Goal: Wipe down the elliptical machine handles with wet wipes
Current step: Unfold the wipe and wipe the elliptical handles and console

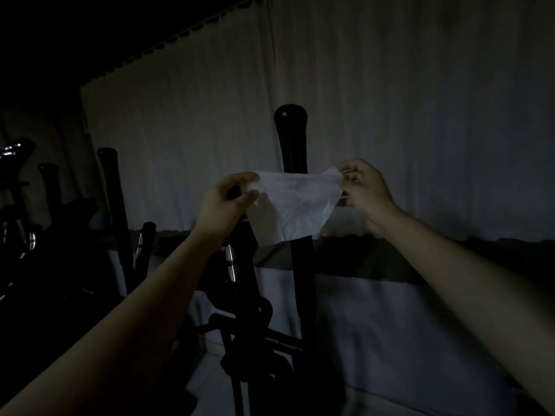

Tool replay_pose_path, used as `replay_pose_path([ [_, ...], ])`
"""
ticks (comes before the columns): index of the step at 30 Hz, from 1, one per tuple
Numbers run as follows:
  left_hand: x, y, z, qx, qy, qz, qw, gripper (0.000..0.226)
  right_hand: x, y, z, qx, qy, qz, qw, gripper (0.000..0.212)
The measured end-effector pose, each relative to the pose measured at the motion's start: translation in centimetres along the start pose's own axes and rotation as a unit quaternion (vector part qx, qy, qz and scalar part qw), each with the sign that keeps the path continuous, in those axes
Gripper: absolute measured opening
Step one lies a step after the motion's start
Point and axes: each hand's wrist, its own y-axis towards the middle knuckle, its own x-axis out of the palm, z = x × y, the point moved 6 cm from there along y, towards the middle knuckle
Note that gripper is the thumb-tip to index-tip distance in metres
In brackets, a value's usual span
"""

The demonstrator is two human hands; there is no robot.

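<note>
The wet wipe (292, 205) is hanging at the centre of the frame, stretched between both hands in front of the tall black elliptical handle (292, 139). It looks thin, limp and very light, probably damp and a little clingy, so it is best taken at its top corners or bunched into the palm; pulled hard it would likely tear. The handle itself looks rigid and smooth, so a wipe wrapped round it should slide easily.

The left hand (225, 202) is reaching up from the lower left, its thumb and fingers (244, 177) pinching the wipe's left corner. The right hand (365, 190) is coming in from the lower right, fingers curled and pinching the right corner. Both forearms are extending forward and upward, holding the sheet spread, its lower edge drooping against the dark post. A second handle (109, 175) is standing further left, and a pale curtain (420, 100) is filling the background.
</note>
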Motion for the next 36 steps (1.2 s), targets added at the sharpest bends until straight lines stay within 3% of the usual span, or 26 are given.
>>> replay_pose_path([
  [7,-0.1,4.5,2.9,0.08,-0.002,0.049,0.996,0.024,1.1,4.0,-3.5,-0.077,0.026,-0.001,0.997,0.033],
  [19,0.3,6.6,5.8,0.139,-0.032,0.104,0.984,0.034,-0.1,5.7,-8.3,-0.198,0.094,0.05,0.974,0.049],
  [23,0.6,6.6,6.4,0.139,-0.016,0.128,0.982,0.039,-0.2,6.7,-8.0,-0.183,0.108,0.036,0.977,0.046],
  [29,2.2,7.0,6.0,0.106,0.077,0.149,0.98,0.035,1.1,8.5,-5.3,-0.112,0.107,-0.021,0.988,0.025],
  [36,3.2,8.5,5.7,0.063,0.18,0.185,0.964,0.025,2.5,9.6,-4.8,-0.082,0.039,-0.044,0.995,0.028],
])
